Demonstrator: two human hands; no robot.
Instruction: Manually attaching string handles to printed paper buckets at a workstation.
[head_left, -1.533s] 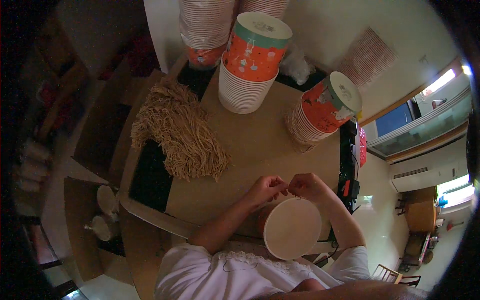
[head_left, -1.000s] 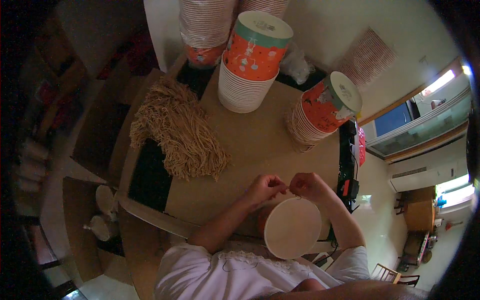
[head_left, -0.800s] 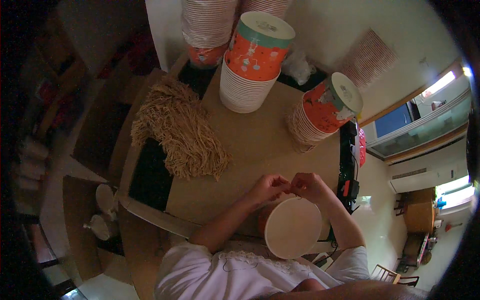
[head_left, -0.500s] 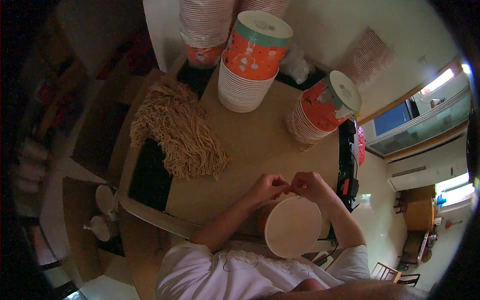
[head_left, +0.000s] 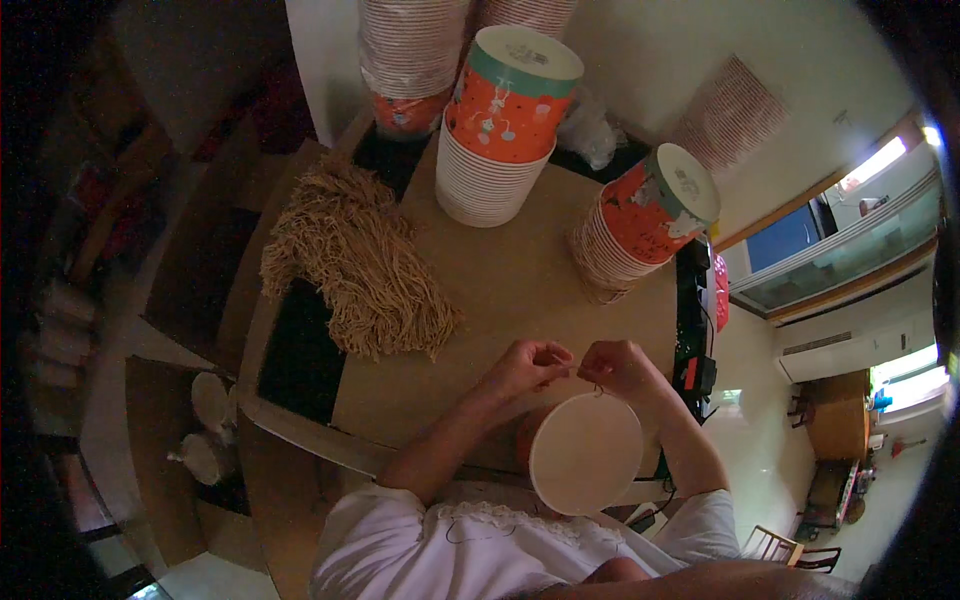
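Above the cup (head_left: 585, 452), both hands (L (head_left: 524, 366), R (head_left: 617, 367)) still pinch a string (head_left: 583, 372), unmoved.

Big heap of tan straw-like fibres (head_left: 350, 265) sitting on the cardboard-topped bench (head_left: 510, 290). Two stacks of orange paper cups (head_left: 500, 125) (head_left: 640, 225) behind it, more stacked cups (head_left: 410, 60) by the wall.

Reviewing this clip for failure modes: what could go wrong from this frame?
1. Both hands, left hand and right hand, pinch something thin at the rim of the white-lidded cup; it is too small to make out and could slip.
2. The cup sits at the table edge, by the person's body; a tug might tip it off.
3. The leaning cup stack behind could topple if bumped.
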